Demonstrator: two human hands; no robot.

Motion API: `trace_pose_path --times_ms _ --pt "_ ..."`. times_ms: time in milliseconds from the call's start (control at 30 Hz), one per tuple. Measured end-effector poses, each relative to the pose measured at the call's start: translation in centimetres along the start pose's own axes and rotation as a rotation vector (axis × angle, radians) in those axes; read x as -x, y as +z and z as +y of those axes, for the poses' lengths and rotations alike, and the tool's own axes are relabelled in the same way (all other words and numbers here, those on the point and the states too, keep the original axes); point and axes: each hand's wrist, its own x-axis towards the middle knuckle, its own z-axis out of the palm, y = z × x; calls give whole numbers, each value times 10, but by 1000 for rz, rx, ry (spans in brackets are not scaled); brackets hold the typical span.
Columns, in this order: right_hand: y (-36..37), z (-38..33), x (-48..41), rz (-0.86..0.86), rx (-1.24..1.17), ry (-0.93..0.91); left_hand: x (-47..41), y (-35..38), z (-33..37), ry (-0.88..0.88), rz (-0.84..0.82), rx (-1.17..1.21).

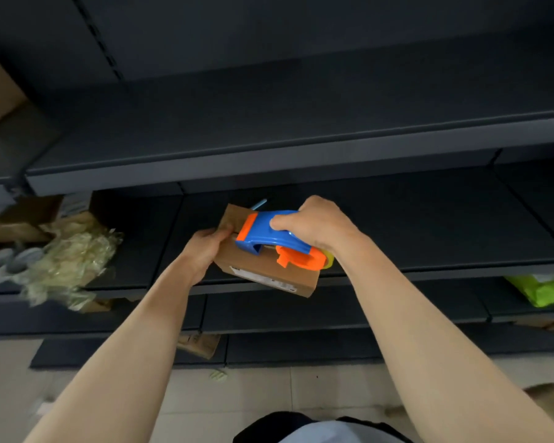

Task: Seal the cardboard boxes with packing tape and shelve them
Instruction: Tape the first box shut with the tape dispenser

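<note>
1. Your left hand [205,247] grips the left end of a small cardboard box [266,273], with the thumb lying on its top face and the fingers curled under.
2. Your right hand [314,225] is wrapped around the blue handle of a blue and orange tape dispenser [269,233].
3. The dispenser sits on top of the box. Its orange front end points toward your left hand, and its orange reel is at the right end.
4. The box is tilted at the front edge of the dark middle shelf [413,225], with its near corner hanging out past the edge. You cannot tell whether it rests on the shelf.
5. Crumpled clear plastic wrap [68,263] lies on the shelf to the left, well apart from the box.
6. A green packet [544,290] lies one shelf lower, at the far right.
7. A second box [199,343] sits on the bottom shelf, just above the tiled floor [237,394].
</note>
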Motion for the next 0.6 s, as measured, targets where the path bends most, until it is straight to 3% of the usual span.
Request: trace_pose_path --times_ms 200,600 --pt "4 -14 -17 -38 78 -2 -11 12 -10 10 207 -103" --pt "-2 -14 -47 -71 99 12 -28 17 -3 -30 288 -111"
